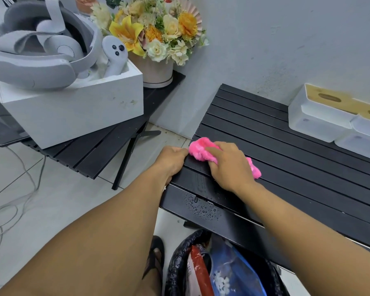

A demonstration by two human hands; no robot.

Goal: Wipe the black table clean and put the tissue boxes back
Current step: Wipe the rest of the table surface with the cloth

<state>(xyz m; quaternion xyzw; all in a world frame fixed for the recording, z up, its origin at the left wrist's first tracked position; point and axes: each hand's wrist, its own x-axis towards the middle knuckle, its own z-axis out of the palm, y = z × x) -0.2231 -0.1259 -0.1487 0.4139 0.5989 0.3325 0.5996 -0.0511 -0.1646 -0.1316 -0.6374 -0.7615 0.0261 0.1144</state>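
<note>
A black slatted table [286,150] fills the right half of the view. My right hand [229,165] presses a fluffy pink cloth [201,149] onto the slats near the table's left edge, fingers curled over it. My left hand [171,161] grips that left edge of the table, just beside the cloth. Water droplets [203,207] bead on the near slat below my right wrist. Two white tissue boxes with wooden lids [320,116] [367,133] stand on the table's far right, against the wall.
A second black table [90,152] at the left carries a white box with a headset [73,107] and a flower arrangement [156,39]. A black bin bag with rubbish [214,268] sits on the floor below the table's near edge. Cables [6,210] trail across the tiles.
</note>
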